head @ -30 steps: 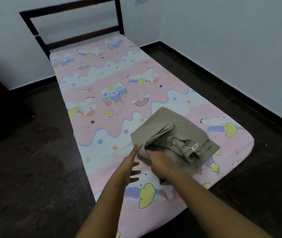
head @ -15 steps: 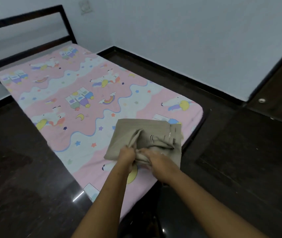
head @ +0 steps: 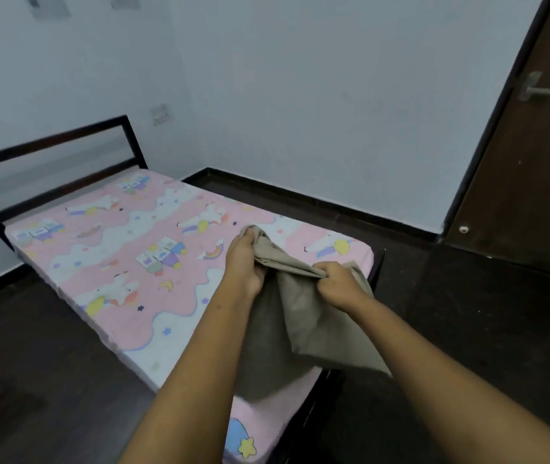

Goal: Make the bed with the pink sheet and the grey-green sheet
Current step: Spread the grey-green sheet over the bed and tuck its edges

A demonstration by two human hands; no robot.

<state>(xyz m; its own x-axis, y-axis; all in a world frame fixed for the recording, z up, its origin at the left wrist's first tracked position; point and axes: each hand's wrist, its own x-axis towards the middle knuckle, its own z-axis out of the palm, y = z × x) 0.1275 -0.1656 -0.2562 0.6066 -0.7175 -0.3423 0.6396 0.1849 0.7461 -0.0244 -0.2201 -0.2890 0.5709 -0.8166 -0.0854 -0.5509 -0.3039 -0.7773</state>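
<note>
The pink sheet (head: 153, 262), printed with unicorns and rainbows, lies spread flat over the mattress of the bed. Above the foot of the bed I hold the grey-green sheet (head: 303, 326) up in the air, partly unfolded and hanging down in loose folds. My left hand (head: 245, 262) grips its top edge with curled fingers. My right hand (head: 337, 283) grips the same edge a little to the right. The lower part of the sheet hangs over the near corner of the mattress.
A dark metal headboard (head: 53, 162) stands at the far end of the bed against the white wall. Dark floor (head: 467, 313) surrounds the bed. A dark brown door (head: 534, 162) with a handle stands at the right.
Both hands have lifted the grey-green sheet off the mattress and pulled apart along its edge, so it hangs open. My view has swung right and up.
</note>
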